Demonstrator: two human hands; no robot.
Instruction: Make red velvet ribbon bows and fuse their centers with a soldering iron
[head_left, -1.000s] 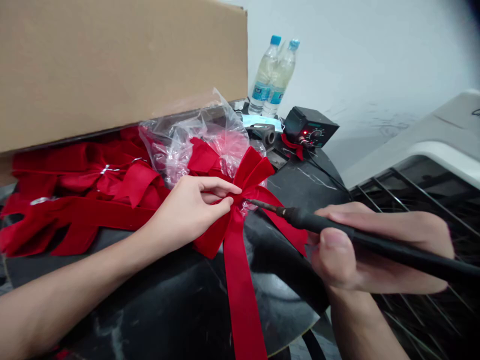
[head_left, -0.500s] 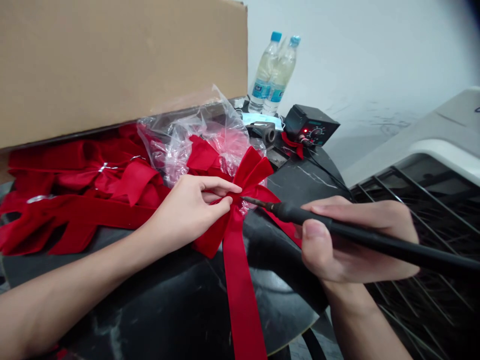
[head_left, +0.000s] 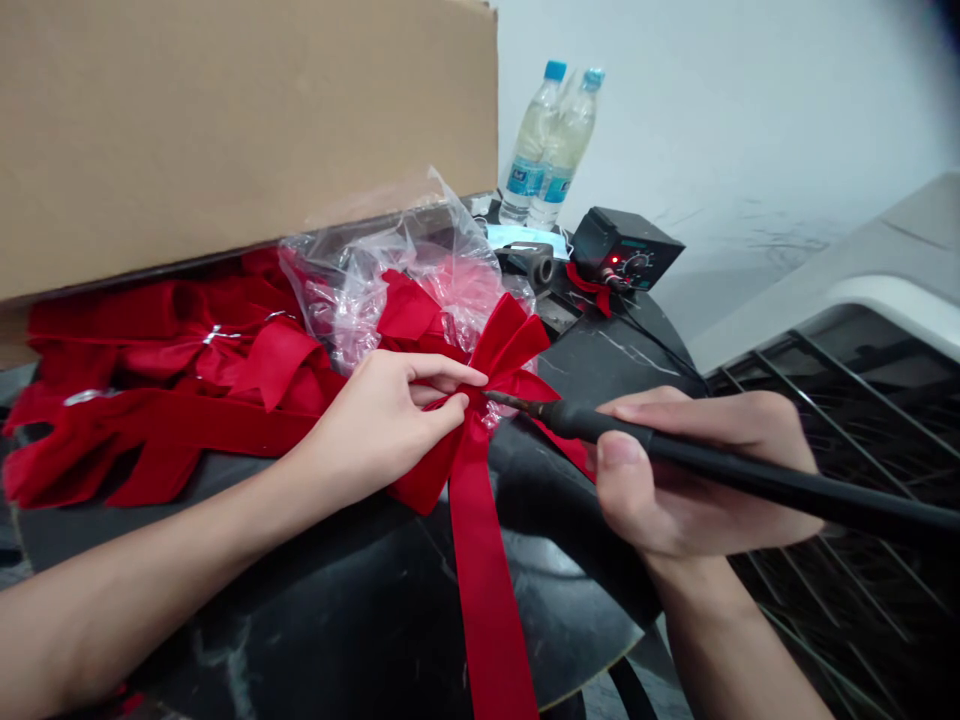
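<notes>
A red velvet ribbon bow (head_left: pixel 506 345) lies on the round dark table, one long tail (head_left: pixel 487 580) running down over the front edge. My left hand (head_left: pixel 397 415) pinches the bow near its centre between thumb and fingers. Closed around a black soldering iron (head_left: pixel 585 420) is my right hand (head_left: pixel 705 470). The iron's metal tip touches the bow's middle, close beside my left fingertips; the exact contact point is partly hidden. Under and behind the bow is a crinkled clear plastic bag (head_left: pixel 352 290) with red material in it.
More red bows (head_left: pixel 187 400) are heaped at the left, by a big cardboard box (head_left: pixel 247 120). Behind stand two bottles (head_left: pixel 551 150), a black iron holder (head_left: pixel 536 265), a blue face mask (head_left: pixel 525 240) and a soldering station (head_left: pixel 626 250) with a red light. A wire rack (head_left: pixel 847 400) is at the right.
The iron and my right hand have moved slightly left, its tip pushed a little further into the bow's centre. My left hand keeps its pinch. The whole view has shifted slightly.
</notes>
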